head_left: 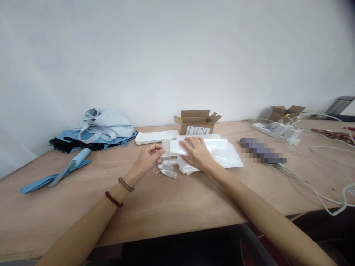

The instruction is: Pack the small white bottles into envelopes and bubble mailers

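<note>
- Left hand [149, 157] curled, fingertips together beside the white packet [217, 145]; pinch unclear.
- Right hand [198, 153] grips the packet, palm down, thumb at its near edge.
- Packet: over the bench [155, 210], near small bottles [169, 173].

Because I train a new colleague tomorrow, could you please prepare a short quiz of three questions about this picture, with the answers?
1. Multiple choice: what does the right hand touch? (a) the power strip (b) white plastic packaging (c) the labelled cardboard box
2. True or false: the labelled cardboard box stands open.
3. Fill in: the red beaded bracelet is on the ___ arm.

Key: 1 b; 2 true; 3 left.
</note>
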{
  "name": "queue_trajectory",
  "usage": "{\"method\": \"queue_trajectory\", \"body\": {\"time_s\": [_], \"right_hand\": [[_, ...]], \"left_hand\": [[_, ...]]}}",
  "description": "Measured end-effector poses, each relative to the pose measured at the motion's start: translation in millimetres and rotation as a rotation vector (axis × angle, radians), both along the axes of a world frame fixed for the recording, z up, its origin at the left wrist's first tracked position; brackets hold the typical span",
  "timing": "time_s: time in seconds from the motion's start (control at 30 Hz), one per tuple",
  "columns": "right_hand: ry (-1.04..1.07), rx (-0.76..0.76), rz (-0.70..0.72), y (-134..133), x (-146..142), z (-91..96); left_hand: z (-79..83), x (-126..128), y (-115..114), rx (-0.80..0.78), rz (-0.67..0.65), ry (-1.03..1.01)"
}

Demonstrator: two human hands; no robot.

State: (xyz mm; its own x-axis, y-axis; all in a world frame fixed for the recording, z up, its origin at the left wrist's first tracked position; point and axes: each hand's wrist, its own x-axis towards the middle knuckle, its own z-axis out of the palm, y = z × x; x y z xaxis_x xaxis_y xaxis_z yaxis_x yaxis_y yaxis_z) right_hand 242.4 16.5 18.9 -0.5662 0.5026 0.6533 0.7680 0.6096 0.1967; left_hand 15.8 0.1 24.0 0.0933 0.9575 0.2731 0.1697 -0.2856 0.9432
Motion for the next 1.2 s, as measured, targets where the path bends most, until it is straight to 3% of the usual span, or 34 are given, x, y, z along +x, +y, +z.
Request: {"method": "queue_trajectory", "body": {"time_s": [0.07,0.13,0.3,0.43,0.53,0.83,0.97,1.2], "right_hand": [[0.007,-0.004,0.0,0.5,1.0,0.6],[0.024,-0.009,-0.006,2.1,3.4,1.4],[0.093,-0.003,-0.059,9.0,12.7,2.6],[0.127,0.019,-0.098,13.2,17.6,1.5],[0.125,0.031,-0.109,14.1,18.1,0.6],[0.104,-0.001,-0.11,13.6,17.5,0.5],[0.103,-0.018,-0.118,13.5,17.1,0.7],[0.099,-0.011,-0.12,13.7,16.6,0.5]], "left_hand": [[-0.3,3.4,-2.4,-0.032,-0.094,0.037],[2.1,3.8,-3.4,-0.024,-0.103,0.044],[11.7,-11.9,2.2,0.072,0.106,0.126],[8.0,-27.0,8.2,-0.024,-0.044,0.466],[1.3,-28.8,9.9,-0.076,-0.133,0.56],[1.6,-21.5,5.1,-0.033,-0.179,0.588],[8.7,-27.7,5.7,-0.043,-0.208,0.492],[22.5,-37.8,7.8,0.065,0.032,0.287]]}}
